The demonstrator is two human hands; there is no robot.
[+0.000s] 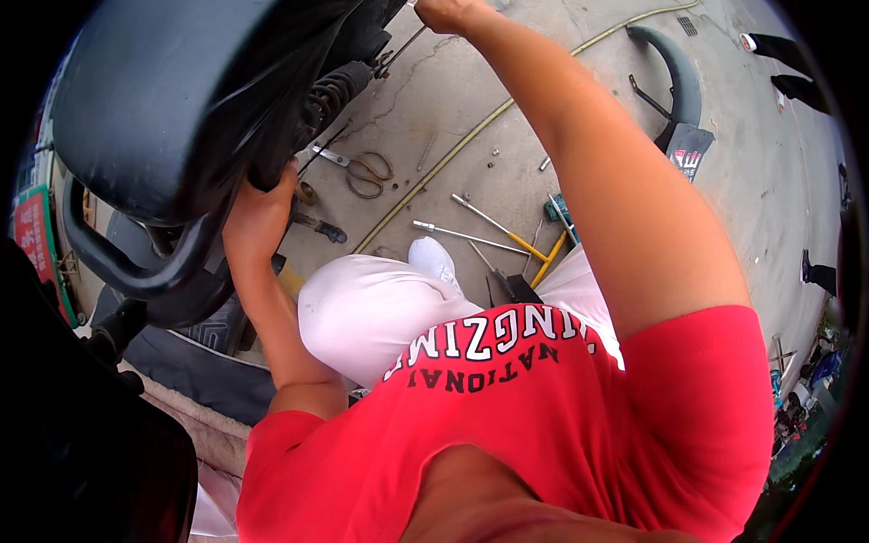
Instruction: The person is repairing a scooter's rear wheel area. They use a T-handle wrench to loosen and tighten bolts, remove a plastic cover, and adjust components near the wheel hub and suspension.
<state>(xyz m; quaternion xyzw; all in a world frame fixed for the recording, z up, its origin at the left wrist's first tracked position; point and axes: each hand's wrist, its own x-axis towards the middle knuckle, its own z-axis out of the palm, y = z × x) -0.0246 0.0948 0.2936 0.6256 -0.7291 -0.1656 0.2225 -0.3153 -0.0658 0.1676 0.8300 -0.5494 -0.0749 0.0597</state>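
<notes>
A scooter with a black seat (172, 100) stands at the upper left. Under the seat's edge is my left hand (261, 208), closed against a dark part; most of its fingers are hidden. A thin dark rod (324, 149) runs beside its fingertips. My right arm reaches to the top edge, where my right hand (448, 14) is closed round a thin metal rod (405, 50). The rod's lower end meets the lower mount of a black shock absorber (333, 90). A curved black grab rail (172, 271) lies below the seat.
On the concrete are scissors (362, 172), a spring (426, 152), T-handle wrenches (480, 235), a teal power tool (559, 210) and a yellowish hose (462, 145). A black mudguard (679, 77) lies farther right. People's legs (792, 68) show at the right rim.
</notes>
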